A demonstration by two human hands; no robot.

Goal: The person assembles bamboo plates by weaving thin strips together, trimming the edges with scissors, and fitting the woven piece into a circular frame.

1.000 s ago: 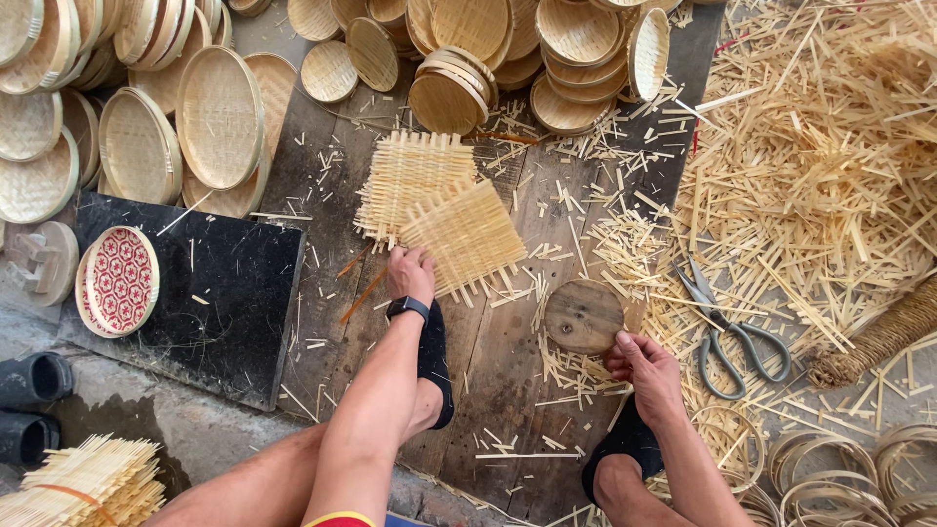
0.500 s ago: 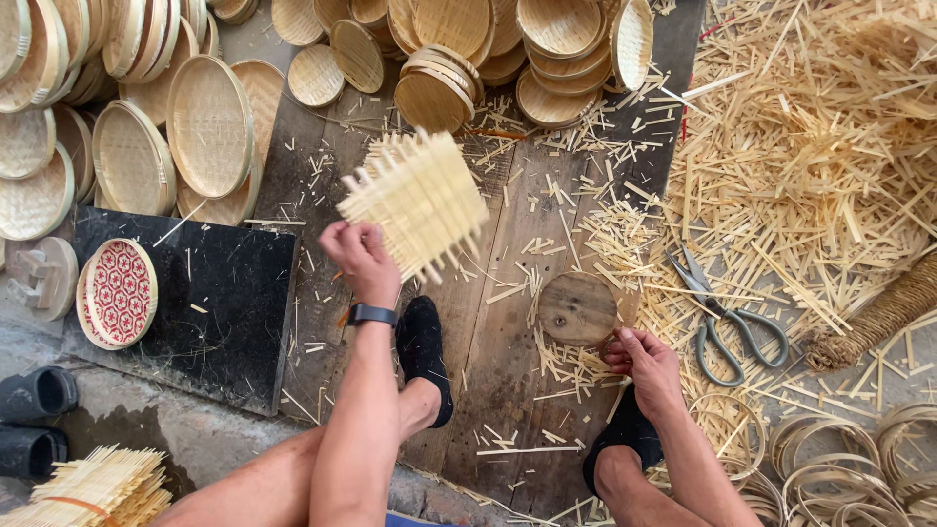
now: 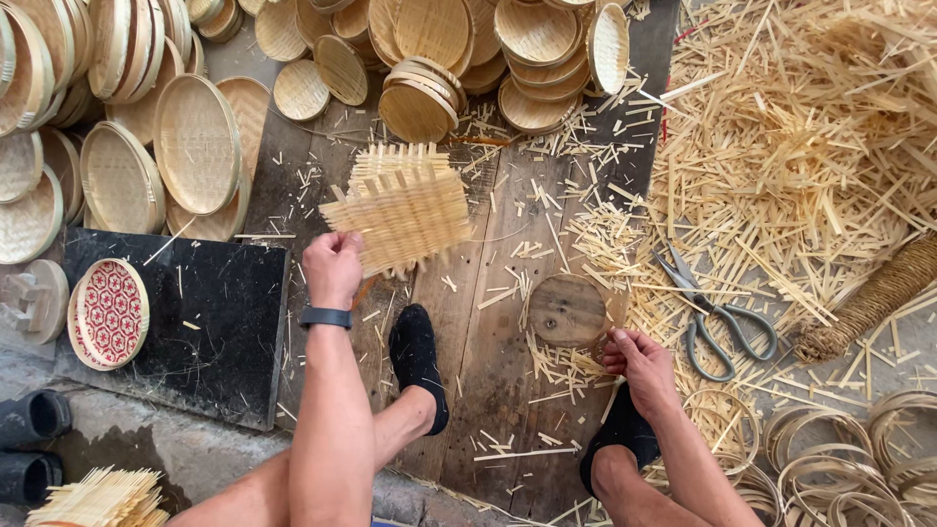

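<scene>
Looking down from the head view, the left hand [image 3: 333, 266] is closed on the near corner of a square woven bamboo mat [image 3: 402, 215], pinching it between thumb and fingers so that the mat stands lifted and tilted off the plank floor [image 3: 488, 381], just beyond the hand. A second woven mat [image 3: 398, 159] lies flat under and beyond it. The right hand [image 3: 642, 363] rests low beside the right foot, its fingertips touching the near edge of a round wooden disc [image 3: 569, 309]; whether it truly grips the disc or only rests against it I cannot tell. Scissors [image 3: 711, 314] lie just right of that hand among loose bamboo strips [image 3: 791, 166], with coiled bamboo hoops [image 3: 830, 459] nearer the body on the right. Left of the left hand sit a black slab [image 3: 210, 332] and a red patterned tray [image 3: 109, 314]; stacked round woven trays [image 3: 195, 146] fill the far side.

As a judgement, the risk lies in the one-corner hold: the unbound strips at the mat's edges could slide out or the weave could skew under its own weight. Sharp strip ends near bare fingers could also splinter, and the open scissors lie close to the right hand.
</scene>
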